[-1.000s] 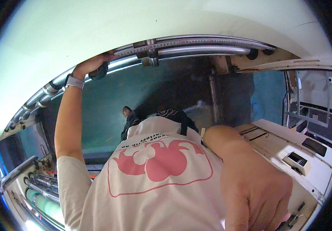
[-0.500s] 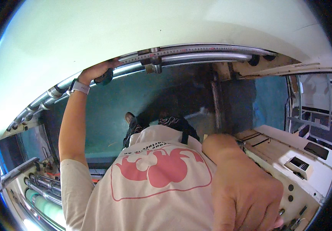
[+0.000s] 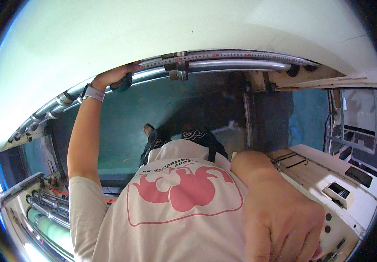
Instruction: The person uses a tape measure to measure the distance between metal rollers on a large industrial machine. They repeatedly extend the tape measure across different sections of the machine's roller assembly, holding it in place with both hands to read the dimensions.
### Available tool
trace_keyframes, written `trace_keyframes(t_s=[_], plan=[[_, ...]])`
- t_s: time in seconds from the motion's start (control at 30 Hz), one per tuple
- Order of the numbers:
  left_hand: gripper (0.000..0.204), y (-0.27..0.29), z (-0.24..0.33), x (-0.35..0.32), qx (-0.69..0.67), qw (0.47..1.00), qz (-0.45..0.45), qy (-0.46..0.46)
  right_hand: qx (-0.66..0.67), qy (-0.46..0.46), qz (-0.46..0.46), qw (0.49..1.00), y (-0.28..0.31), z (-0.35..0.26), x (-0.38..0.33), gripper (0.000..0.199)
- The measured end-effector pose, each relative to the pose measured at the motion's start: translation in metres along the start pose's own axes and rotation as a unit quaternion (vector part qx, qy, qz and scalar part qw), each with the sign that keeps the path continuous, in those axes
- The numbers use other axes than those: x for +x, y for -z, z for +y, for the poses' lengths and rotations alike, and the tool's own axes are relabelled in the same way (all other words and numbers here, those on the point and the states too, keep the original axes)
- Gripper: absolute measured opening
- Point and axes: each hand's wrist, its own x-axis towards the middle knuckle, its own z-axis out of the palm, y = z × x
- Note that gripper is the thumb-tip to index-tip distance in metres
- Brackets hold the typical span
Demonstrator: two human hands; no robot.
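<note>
Graduated scale (image 3: 232,54) runs along the metal rods (image 3: 241,65); I have the left hand (image 3: 113,77) stretched forward at its left end, but can't make out the grip. My right hand (image 3: 291,216) curls knuckles-up near the camera, fingertips hidden.

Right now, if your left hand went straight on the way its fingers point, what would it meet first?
The left hand would probably meet the thin, pale measuring tape, which runs on from it along the shiny round metal rods; depth is unclear, so hand and tape may be touching.
</note>
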Motion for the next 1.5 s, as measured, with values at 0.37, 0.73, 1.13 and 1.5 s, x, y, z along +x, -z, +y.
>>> trace_keyframes(t_s=[0.37, 0.73, 1.13, 1.5], plan=[[0.022, -0.001, -0.002, 0.003, 0.003, 1.0, 0.004, 0.012, 0.071, -0.071, -0.155, 0.983, 0.027, -0.01, 0.014, 0.043], [0.022, -0.043, 0.007, -0.007, -0.02, 0.986, -0.163, -0.011, -0.095, 0.033, -0.125, 0.987, 0.047, -0.013, 0.015, 0.042], [0.017, -0.26, 0.125, -0.005, -0.337, 0.825, -0.451, 0.049, -0.678, -0.026, 0.645, 0.351, 0.073, 0.018, -0.217, 0.019], [0.017, -0.404, 0.129, -0.146, -0.152, 0.742, -0.646, -0.097, -0.395, 0.13, 0.851, 0.319, -0.037, 0.13, -0.421, 0.037]])
